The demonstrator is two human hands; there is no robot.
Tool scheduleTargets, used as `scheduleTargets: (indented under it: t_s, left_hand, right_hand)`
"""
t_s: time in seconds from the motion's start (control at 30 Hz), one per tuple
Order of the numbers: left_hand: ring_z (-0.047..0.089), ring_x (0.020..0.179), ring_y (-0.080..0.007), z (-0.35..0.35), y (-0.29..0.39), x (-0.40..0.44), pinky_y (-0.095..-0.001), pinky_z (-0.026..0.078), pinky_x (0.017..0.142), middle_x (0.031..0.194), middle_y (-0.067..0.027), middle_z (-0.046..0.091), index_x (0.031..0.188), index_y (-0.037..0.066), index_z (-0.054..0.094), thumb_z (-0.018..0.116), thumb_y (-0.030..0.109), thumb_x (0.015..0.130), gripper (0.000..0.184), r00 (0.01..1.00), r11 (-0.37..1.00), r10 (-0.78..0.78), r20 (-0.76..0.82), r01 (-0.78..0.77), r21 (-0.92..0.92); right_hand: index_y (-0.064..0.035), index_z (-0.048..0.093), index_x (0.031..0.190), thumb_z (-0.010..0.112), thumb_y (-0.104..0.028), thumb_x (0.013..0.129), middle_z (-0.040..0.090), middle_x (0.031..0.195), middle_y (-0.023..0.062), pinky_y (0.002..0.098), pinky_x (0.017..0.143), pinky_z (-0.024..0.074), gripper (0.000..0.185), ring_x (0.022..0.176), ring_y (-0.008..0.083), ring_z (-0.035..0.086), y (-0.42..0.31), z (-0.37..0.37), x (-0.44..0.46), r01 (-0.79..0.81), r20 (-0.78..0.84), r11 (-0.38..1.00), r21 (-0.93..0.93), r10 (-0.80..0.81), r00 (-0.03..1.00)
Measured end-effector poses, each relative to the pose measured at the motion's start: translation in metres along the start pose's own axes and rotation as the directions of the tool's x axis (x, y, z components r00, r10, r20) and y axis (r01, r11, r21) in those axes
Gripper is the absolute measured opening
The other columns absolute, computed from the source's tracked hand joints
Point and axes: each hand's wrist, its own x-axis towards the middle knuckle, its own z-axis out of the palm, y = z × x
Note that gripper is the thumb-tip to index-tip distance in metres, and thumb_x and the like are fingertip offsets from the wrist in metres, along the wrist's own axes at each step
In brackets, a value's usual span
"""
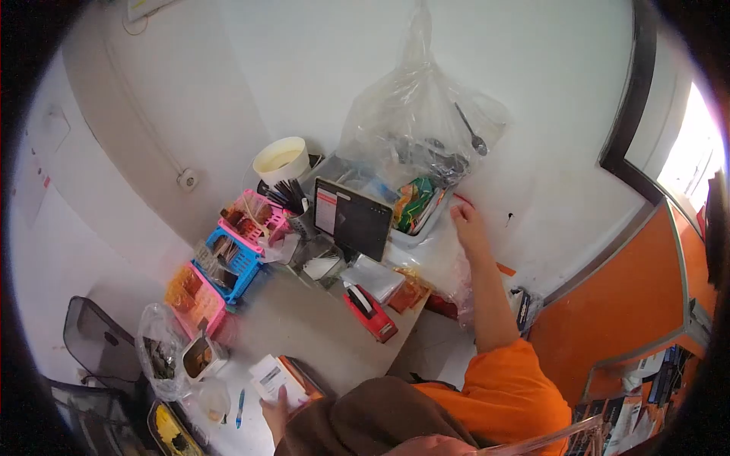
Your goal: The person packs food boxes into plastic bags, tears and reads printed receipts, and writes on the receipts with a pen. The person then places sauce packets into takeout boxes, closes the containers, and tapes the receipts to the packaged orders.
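Observation:
At the near edge of the table, my left hand (pixel 277 414) is closed on a small white box with a printed label (pixel 271 378). Against its right side is a dark item with an orange edge (pixel 303 374). My right hand (pixel 468 225) is stretched far forward, its fingers curled beside the rim of a plastic bin (pixel 414 240). A thin red edge (pixel 462 200) shows by the fingers; what they grip, if anything, is hidden. Green and orange packets (pixel 413 204) fill the bin. Left of it stands a tablet (pixel 352 218).
A red tape dispenser (pixel 371 313) lies at the table's right edge. Pink (pixel 199 300) and blue baskets (pixel 237 262) line the left side. A blue pen (pixel 240 409) lies near my left hand. A clear bag with black spoons (pixel 422 114) hangs on the wall.

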Motion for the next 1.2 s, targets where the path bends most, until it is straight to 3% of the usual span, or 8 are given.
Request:
scheduleTargets:
  t_s: [0.07, 0.23, 0.37, 0.47, 0.63, 0.8, 1.1, 1.2]
  left_hand:
    - [0.057, 0.090, -0.0312, 0.025, -0.004, 0.020, -0.0363, 0.044, 0.079, 0.100, -0.0230, 0.058, 0.115, -0.010, 0.040, 0.065, 0.037, 0.075, 0.067, 0.984, 0.949, 0.174, -0.032, -0.176, -0.263]
    - [0.035, 0.120, -0.0279, 0.029, 0.086, 0.008, -0.0359, 0.027, 0.099, 0.129, -0.0225, 0.035, 0.126, -0.007, 0.028, 0.056, 0.034, 0.083, 0.066, 0.613, 0.652, 0.739, -0.281, -0.542, 0.530]
    - [0.035, 0.119, -0.0276, 0.037, 0.121, -0.040, -0.0373, 0.029, 0.098, 0.134, -0.0146, 0.030, 0.133, 0.003, 0.022, 0.051, 0.031, 0.086, 0.061, 0.649, 0.431, 0.706, 0.283, -0.077, -0.899]
    - [0.048, 0.106, -0.0247, 0.026, 0.152, -0.073, -0.0336, 0.038, 0.089, 0.116, -0.0154, 0.049, 0.127, -0.004, 0.030, 0.041, 0.030, 0.091, 0.050, 0.816, 0.653, 0.517, 0.258, -0.181, -0.735]
    - [0.054, 0.073, -0.0340, -0.006, 0.137, -0.069, -0.0383, 0.043, 0.064, 0.076, -0.0160, 0.055, 0.083, 0.003, 0.060, 0.058, 0.001, 0.066, 0.018, 0.304, 0.447, 0.802, 0.514, -0.876, -0.179]
    - [0.053, 0.073, -0.0321, -0.026, 0.142, -0.095, -0.0400, 0.042, 0.064, 0.074, -0.0142, 0.056, 0.084, 0.003, 0.060, 0.059, 0.003, 0.067, 0.018, 0.418, 0.439, 0.715, 0.561, -0.892, 0.105]
    - [0.052, 0.080, -0.0291, -0.026, 0.128, -0.120, -0.0407, 0.038, 0.078, 0.083, -0.0094, 0.057, 0.096, 0.007, 0.059, 0.062, 0.010, 0.067, 0.029, 0.589, 0.431, 0.735, 0.336, -0.788, 0.439]
    - [0.053, 0.081, -0.0284, -0.014, 0.134, -0.134, -0.0416, 0.039, 0.083, 0.078, -0.0083, 0.057, 0.092, 0.007, 0.058, 0.063, 0.011, 0.065, 0.028, 0.496, 0.385, 0.852, 0.171, -0.813, 0.437]
  right_hand:
    - [0.0042, 0.052, 0.096, 0.048, -0.022, 0.087, 0.052, 0.096, 0.0144, 0.0361, 0.081, 0.0376, 0.028, 0.089, 0.0243, 0.049, -0.040, 0.003, -0.031, 0.285, 0.044, 0.951, -0.123, -0.282, 0.958]
    - [0.0024, 0.048, 0.091, 0.049, -0.007, 0.078, 0.030, 0.129, 0.0292, 0.0451, 0.102, 0.0207, 0.017, 0.123, 0.0415, 0.025, -0.130, 0.061, -0.146, 0.575, 0.408, 0.814, -0.075, -0.502, 0.763]
    - [-0.0005, 0.051, 0.082, 0.055, -0.017, 0.081, 0.035, 0.130, 0.0196, 0.0440, 0.101, 0.0232, 0.017, 0.122, 0.0373, 0.030, -0.123, 0.104, -0.242, 0.570, 0.529, 0.637, 0.519, -0.763, 0.371]
    - [-0.0044, 0.052, 0.092, 0.057, -0.018, 0.080, 0.039, 0.126, 0.0154, 0.0434, 0.100, 0.0243, 0.019, 0.120, 0.0369, 0.032, -0.100, 0.110, -0.258, 0.228, 0.676, 0.667, 0.710, -0.736, 0.048]
    - [-0.0052, 0.052, 0.103, 0.062, -0.019, 0.074, 0.037, 0.125, 0.0131, 0.0456, 0.098, 0.0251, 0.034, 0.117, 0.0296, 0.036, -0.128, 0.062, -0.232, 0.631, 0.635, 0.675, 0.383, -0.688, 0.351]
    - [-0.0090, 0.056, 0.091, 0.059, -0.021, 0.078, 0.049, 0.117, 0.0089, 0.0421, 0.097, 0.0297, 0.018, 0.107, 0.0258, 0.047, -0.107, 0.065, -0.245, 0.571, 0.627, 0.572, 0.589, -0.769, 0.125]
    - [-0.0058, 0.058, 0.080, 0.061, -0.022, 0.078, 0.058, 0.092, 0.0082, 0.0377, 0.075, 0.0457, 0.017, 0.080, 0.0265, 0.058, -0.132, 0.040, -0.245, 0.713, 0.218, 0.375, 0.593, -0.927, 0.306]
    - [-0.0070, 0.053, 0.080, 0.059, -0.027, 0.077, 0.056, 0.089, 0.0054, 0.0409, 0.068, 0.0455, 0.021, 0.071, 0.0274, 0.058, -0.112, 0.043, -0.272, 0.516, 0.525, 0.628, 0.583, -0.775, 0.351]
